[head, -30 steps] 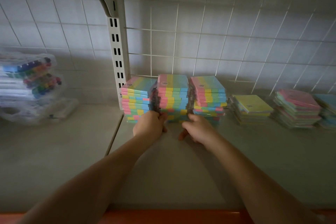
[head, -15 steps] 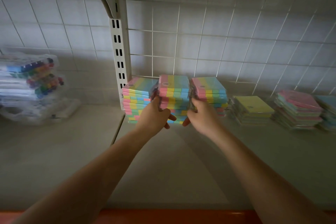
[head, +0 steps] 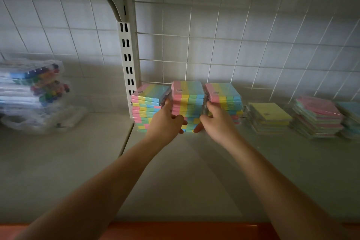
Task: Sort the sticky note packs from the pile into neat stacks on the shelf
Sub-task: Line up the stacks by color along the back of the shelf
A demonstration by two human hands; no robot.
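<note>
Two hands' fingers (head: 169, 103) flanking middle stack (head: 188, 103), gripping

Behind the left hand (head: 165, 122) and right hand (head: 218, 121), the middle stack's (head: 188, 103) lower flanks are hidden — fingertips tucked beyond view; the blue stack (head: 350, 117) is cut off.

Stationery shop — slotted shelf upright (head: 127, 60), wire grid back (head: 233, 45), stacked stock.

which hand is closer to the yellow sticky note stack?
Right. The right hand sits between the middle rainbow-striped stack and the right rainbow-striped stack, which borders the plain yellow sticky note stack. The left hand is on the middle stack's far side.
</note>
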